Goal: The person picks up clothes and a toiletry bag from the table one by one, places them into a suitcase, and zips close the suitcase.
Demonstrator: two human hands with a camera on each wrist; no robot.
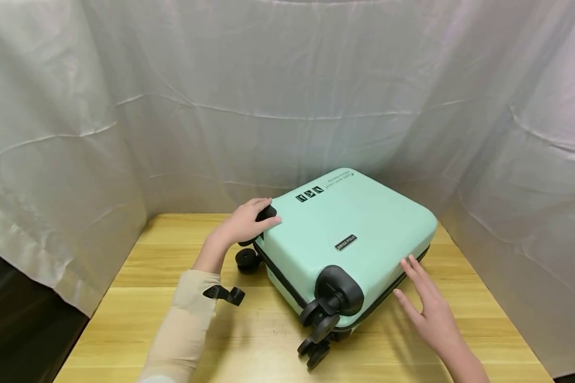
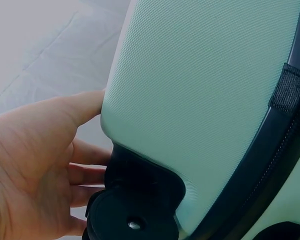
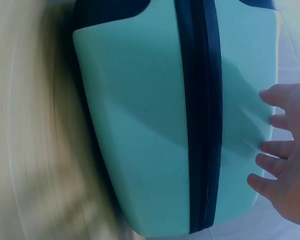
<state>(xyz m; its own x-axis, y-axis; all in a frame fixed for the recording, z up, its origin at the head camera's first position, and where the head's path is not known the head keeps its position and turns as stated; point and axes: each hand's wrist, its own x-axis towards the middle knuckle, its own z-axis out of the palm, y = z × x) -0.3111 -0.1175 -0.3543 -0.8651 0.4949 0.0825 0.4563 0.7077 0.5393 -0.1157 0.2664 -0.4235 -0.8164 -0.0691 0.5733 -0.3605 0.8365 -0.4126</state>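
A mint-green hard-shell suitcase (image 1: 359,218) lies on its broad side on the wooden table, turned at an angle with its wheeled end towards the front left. My left hand (image 1: 246,221) grips its left corner by the black wheel housing (image 2: 145,172), thumb on the shell and the other fingers reaching behind the housing. Beside the right long side is my right hand (image 1: 428,314), its fingers spread and fingertips right at the shell's upper edge. A black zip band (image 3: 202,115) runs round the middle of the side.
Black double wheels (image 1: 318,330) stick out at the near corner, and another wheel (image 1: 246,259) sits below my left hand. Pale curtains (image 1: 287,106) hang behind and on both sides of the table (image 1: 139,319). A black strap piece (image 1: 225,293) juts from my left wrist.
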